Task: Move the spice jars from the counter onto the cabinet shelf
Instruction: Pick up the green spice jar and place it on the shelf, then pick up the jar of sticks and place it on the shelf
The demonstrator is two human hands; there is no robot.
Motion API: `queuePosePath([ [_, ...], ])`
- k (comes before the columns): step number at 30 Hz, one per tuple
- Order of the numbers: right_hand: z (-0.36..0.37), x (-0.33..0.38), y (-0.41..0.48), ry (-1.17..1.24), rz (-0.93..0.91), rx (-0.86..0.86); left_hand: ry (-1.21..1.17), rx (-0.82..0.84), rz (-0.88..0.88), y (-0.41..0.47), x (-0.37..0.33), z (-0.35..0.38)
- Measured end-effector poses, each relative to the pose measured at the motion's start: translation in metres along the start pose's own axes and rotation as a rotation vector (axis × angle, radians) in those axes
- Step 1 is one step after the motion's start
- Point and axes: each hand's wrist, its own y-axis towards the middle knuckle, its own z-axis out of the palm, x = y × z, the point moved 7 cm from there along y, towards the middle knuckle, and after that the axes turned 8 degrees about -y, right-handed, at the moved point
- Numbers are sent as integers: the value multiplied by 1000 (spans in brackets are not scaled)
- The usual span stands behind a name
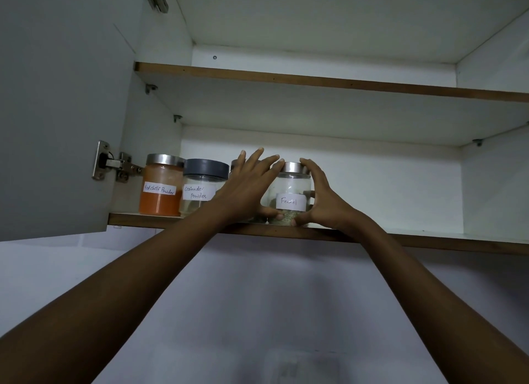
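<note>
Bare forearms [128, 283], hands [246, 189]; seemingly short nails [242, 153]

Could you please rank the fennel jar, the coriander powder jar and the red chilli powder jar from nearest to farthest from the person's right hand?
1. Fennel jar: gripped by the right hand, touching it.
2. Coriander powder jar: further left, beyond the left hand.
3. Red chilli powder jar: leftmost, beside the door hinge.

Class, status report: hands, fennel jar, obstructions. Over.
Right hand grips fennel jar; left hand flat against it. Jar upright on bottom shelf. Another jar behind left hand.
</note>
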Motion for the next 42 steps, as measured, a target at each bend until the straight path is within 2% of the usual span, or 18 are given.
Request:
queuePosePath([
  [4, -2, 2, -11, -83, -3, -42, 37, -35, 16, -13, -4, -3],
  [10, -15, 31, -75, -480, -58, -275, -28, -202, 88, -60, -44, -21],
  [13, -2, 37, -121, -441, -80, -236, -130, -213, 75, -99, -72, -16],
  [17, 32, 31, -188, -356, -15, -73, -313, -157, 15, -156, -113, 0],
  [25, 83, 1, -330, -223, 133, 107, -567, 18, -34, -257, -211, 50],
  [35, 138, -67, -500, -127, 450, 336, -905, 410, -207, -375, -339, 149],
  [39, 163, -96, -563, -96, 613, 374, -834, 634, -138, -419, -380, 184],
  [42, 179, -114, -597, -92, 705, 467, -729, 765, -124, -448, -394, 208],
])
